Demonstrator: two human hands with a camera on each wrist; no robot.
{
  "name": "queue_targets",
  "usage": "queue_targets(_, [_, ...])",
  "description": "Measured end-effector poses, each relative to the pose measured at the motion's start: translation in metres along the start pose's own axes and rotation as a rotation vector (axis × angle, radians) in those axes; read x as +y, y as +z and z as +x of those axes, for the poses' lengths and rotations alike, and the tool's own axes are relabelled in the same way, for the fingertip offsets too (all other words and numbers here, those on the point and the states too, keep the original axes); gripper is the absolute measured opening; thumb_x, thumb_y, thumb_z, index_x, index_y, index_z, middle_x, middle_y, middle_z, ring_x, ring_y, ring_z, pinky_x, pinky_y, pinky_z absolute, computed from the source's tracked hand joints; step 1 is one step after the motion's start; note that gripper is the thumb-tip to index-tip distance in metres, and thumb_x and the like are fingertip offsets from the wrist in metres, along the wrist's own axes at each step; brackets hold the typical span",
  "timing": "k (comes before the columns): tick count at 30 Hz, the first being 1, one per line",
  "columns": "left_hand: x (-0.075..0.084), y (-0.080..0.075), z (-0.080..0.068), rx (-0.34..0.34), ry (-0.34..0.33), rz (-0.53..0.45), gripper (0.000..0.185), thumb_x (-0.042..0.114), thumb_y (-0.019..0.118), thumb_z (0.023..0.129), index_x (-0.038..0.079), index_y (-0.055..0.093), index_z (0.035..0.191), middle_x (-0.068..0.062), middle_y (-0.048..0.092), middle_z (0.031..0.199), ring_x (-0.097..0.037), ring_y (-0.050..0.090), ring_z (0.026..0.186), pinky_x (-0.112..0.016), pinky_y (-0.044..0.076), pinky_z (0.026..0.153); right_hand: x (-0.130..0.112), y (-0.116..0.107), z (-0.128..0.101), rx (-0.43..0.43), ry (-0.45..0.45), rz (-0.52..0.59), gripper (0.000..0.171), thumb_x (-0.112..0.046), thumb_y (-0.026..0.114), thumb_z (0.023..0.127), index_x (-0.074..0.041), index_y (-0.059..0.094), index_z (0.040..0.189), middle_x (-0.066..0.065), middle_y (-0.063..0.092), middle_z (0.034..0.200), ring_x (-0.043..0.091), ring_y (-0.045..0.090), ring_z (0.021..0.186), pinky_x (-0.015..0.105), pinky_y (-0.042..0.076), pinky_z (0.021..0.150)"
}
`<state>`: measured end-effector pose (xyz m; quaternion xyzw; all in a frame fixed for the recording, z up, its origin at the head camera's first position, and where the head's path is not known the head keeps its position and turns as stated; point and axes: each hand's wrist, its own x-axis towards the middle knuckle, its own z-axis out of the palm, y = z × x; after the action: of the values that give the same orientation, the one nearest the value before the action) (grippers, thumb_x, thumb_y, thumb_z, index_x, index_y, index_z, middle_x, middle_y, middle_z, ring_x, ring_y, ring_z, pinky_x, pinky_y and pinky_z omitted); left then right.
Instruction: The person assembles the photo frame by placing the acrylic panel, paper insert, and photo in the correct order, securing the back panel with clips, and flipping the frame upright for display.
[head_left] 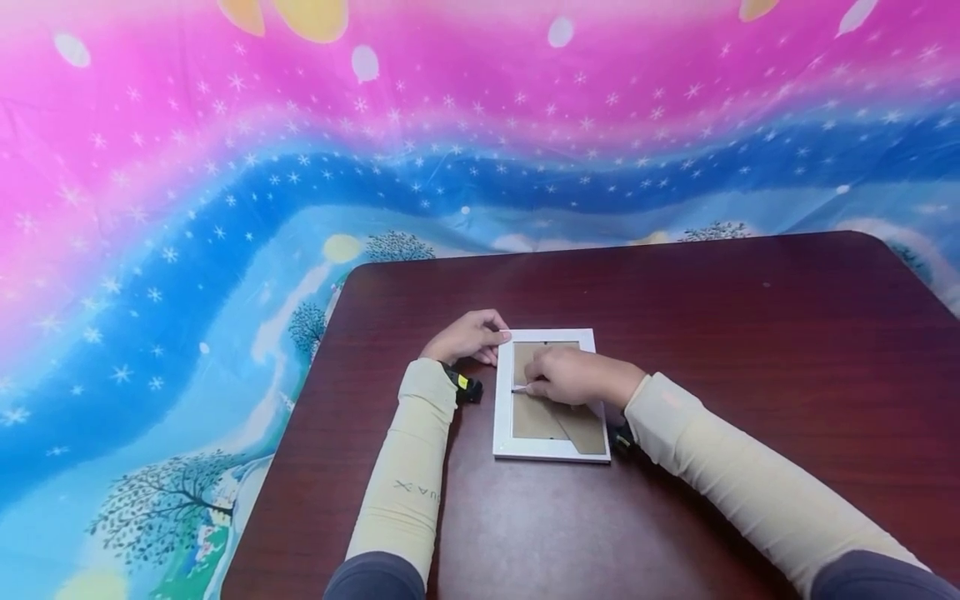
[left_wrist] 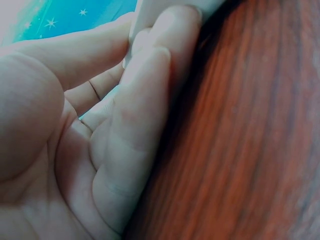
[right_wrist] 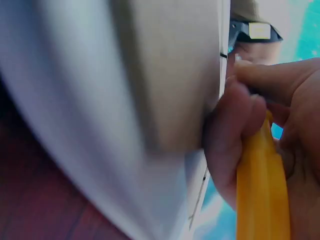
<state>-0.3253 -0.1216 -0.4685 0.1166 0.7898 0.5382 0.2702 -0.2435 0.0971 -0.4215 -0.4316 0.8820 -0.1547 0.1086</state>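
A white picture frame (head_left: 551,454) lies face down on the dark wooden table (head_left: 750,350), its brown backing board (head_left: 536,421) up. My left hand (head_left: 497,340) pinches the frame's far left corner between thumb and fingers. The left wrist view shows the left hand's fingers (left_wrist: 150,75) curled against the white frame edge (left_wrist: 160,10). My right hand (head_left: 536,385) lies over the backing and grips a yellow-handled tool (right_wrist: 262,195). The thin tool tip (head_left: 519,388) touches the frame's left inner edge. In the right wrist view the frame (right_wrist: 100,100) fills the left side.
The table's left edge (head_left: 300,400) and far edge (head_left: 600,248) border a bright pink and blue starry cloth (head_left: 225,167), which hangs behind and drapes down on the left. Bare wood (head_left: 787,375) stretches to the right of the frame.
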Motion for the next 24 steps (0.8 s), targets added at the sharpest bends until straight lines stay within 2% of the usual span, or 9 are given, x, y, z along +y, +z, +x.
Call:
queue_targets(5, [0.0, -0.002, 0.001, -0.001, -0.003, 0.014, 0.017, 0.019, 0.065, 0.096, 0.005, 0.06, 0.104, -0.015, 0.061, 0.077, -0.022, 0.064, 0.058, -0.033, 0.056, 0.054, 0.003, -0.004, -0.005, 0.015, -0.008, 0.035, 0.027, -0.023, 0.064, 0.095, -0.021, 0.054, 0.071, -0.006, 0.047, 0.075, 0.009, 0.047, 0.068, 0.027, 0.042, 0.064])
queue_targets(13, [0.001, -0.003, -0.001, 0.004, -0.002, 0.018, 0.017, 0.019, 0.065, 0.096, 0.005, 0.06, 0.104, -0.015, 0.062, 0.077, -0.023, 0.064, 0.058, -0.033, 0.056, 0.054, 0.004, -0.005, -0.009, 0.046, -0.046, -0.014, 0.027, -0.026, 0.066, 0.094, -0.022, 0.054, 0.071, -0.006, 0.044, 0.074, 0.01, 0.043, 0.067, 0.027, 0.04, 0.062])
queue_targets(20, [-0.001, -0.002, -0.003, -0.012, -0.004, 0.004, 0.018, 0.019, 0.065, 0.096, 0.005, 0.06, 0.105, -0.015, 0.062, 0.077, -0.022, 0.064, 0.058, -0.033, 0.055, 0.054, 0.006, -0.002, -0.013, 0.032, -0.038, -0.005, 0.023, -0.028, 0.064, 0.096, -0.023, 0.057, 0.075, -0.005, 0.044, 0.076, 0.01, 0.042, 0.066, 0.026, 0.04, 0.06])
queue_targets(24, [-0.001, -0.001, -0.001, -0.014, 0.005, 0.008, 0.018, 0.019, 0.065, 0.096, 0.005, 0.06, 0.105, -0.015, 0.061, 0.077, -0.022, 0.064, 0.058, -0.033, 0.055, 0.054, 0.007, -0.003, -0.017, 0.057, -0.022, 0.004, 0.02, -0.031, 0.061, 0.098, -0.023, 0.058, 0.079, -0.005, 0.044, 0.078, 0.009, 0.044, 0.065, 0.025, 0.041, 0.058])
